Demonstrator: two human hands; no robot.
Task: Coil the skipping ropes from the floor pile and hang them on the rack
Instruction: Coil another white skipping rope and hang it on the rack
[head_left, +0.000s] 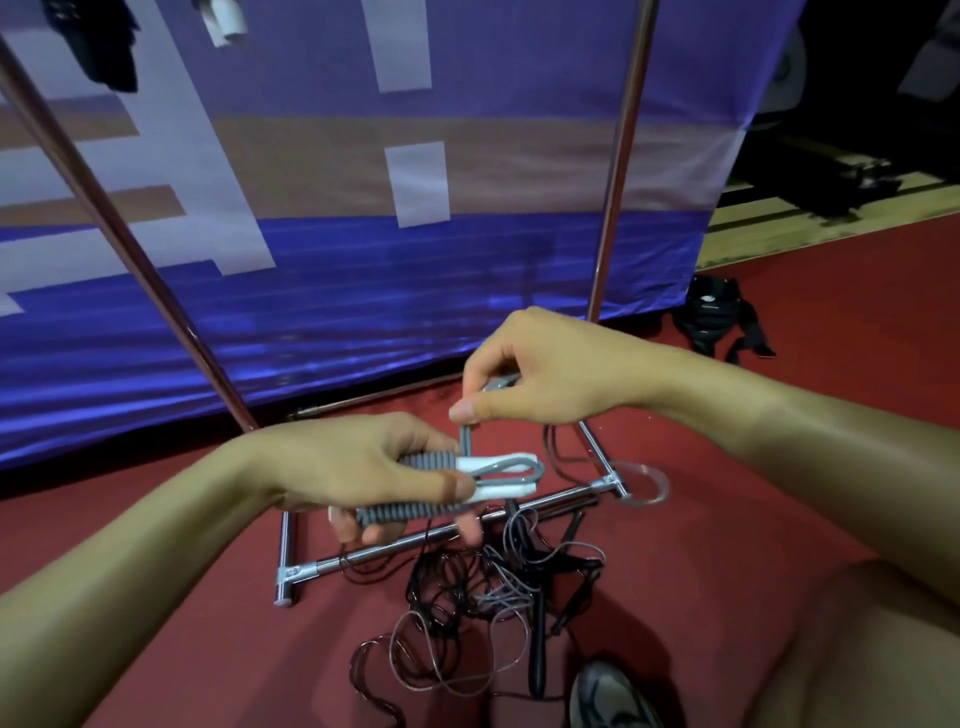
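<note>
Head view shows two grey ribbed handles (415, 486) lying side by side, long axes running left to right, white ends and a grey rope loop (511, 467) pointing right. They sit above the red floor (208, 623), held in the left hand (358, 473), whose thumb presses across the top while the fingers curl underneath. Just above, the right hand (545, 369) hovers palm down, thumb and forefinger pinched on a short upright grey piece (466, 439) that rises from the handles. Both forearms reach in from the lower corners. Below the hands, a tangled pile of thin dark ropes (483, 608) lies on the floor against the rack's metal base bar (441, 535); how many ropes it holds cannot be counted. Two rack poles (618, 156) slant upward before a purple banner (363, 291).
</note>
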